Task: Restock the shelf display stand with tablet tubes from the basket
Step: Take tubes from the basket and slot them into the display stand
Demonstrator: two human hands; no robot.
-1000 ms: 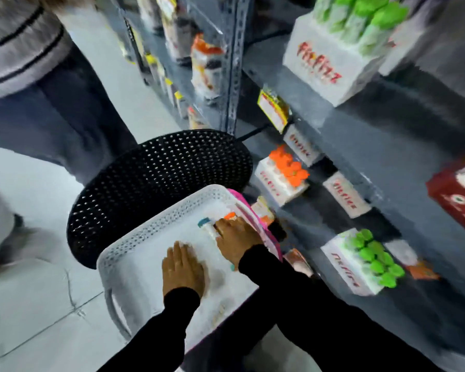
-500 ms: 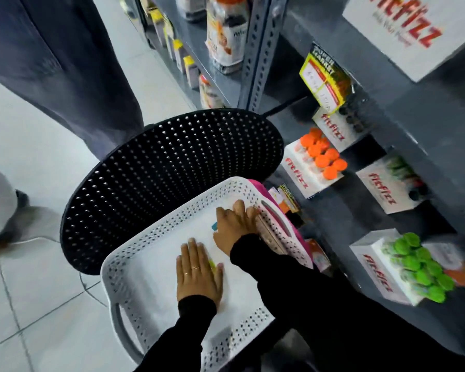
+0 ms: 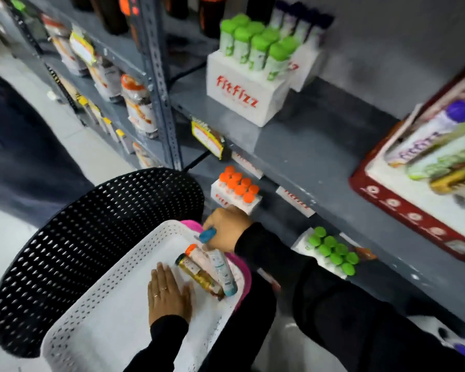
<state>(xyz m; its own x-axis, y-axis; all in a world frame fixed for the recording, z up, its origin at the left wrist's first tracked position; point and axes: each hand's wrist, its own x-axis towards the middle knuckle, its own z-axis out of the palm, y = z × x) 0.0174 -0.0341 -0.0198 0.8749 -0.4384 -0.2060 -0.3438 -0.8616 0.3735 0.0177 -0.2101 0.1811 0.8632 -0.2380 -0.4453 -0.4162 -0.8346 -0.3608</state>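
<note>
A white perforated basket (image 3: 97, 304) rests on a black stool. My left hand (image 3: 169, 294) lies flat and open on the basket floor. My right hand (image 3: 227, 226) is raised at the basket's far corner, closed around a blue-capped tablet tube (image 3: 207, 235). Three tubes lie in the basket beside it: a yellow one (image 3: 199, 275), an orange-capped one (image 3: 196, 255) and a white one with a teal end (image 3: 222, 272). On the grey shelves stand white display stands: orange-capped tubes (image 3: 238, 187), green-capped tubes lower down (image 3: 332, 253) and green-capped tubes on the upper shelf (image 3: 255, 47).
The black perforated stool (image 3: 86, 226) stands against the grey metal shelving upright (image 3: 159, 84). A pink basket rim (image 3: 244, 277) shows behind the white one. A red display tray (image 3: 403, 208) sits at the right. Another person's dark trouser leg (image 3: 19, 146) is at the left.
My right hand has lifted from the basket floor holding the blue-capped tube, moving toward the shelf. The other tubes are uncovered. The view has tilted upward. My left hand stays flat.
</note>
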